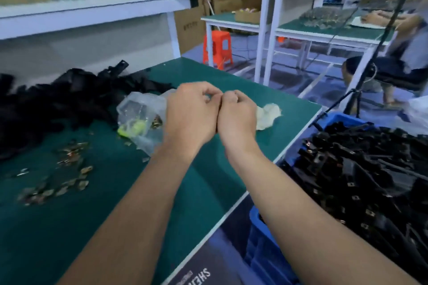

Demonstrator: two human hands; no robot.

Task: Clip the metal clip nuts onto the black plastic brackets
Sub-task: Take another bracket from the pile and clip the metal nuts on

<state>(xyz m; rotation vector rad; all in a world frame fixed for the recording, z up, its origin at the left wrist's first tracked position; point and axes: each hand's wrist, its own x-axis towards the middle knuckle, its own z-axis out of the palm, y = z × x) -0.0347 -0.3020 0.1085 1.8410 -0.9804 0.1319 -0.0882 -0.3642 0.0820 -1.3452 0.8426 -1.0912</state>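
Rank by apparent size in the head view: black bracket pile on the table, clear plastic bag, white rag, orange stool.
Black bracket pile
clear plastic bag
then orange stool and white rag look alike, and the stool stands farther off, so I leave those unranked.

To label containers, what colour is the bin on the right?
The bin is blue, best seen in the head view.

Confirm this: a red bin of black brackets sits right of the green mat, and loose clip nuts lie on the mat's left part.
Not quite. The bin is blue, not red, as the head view shows. The rest stands: it holds black brackets and sits right of the green mat, and loose clip nuts lie on the mat's left part.
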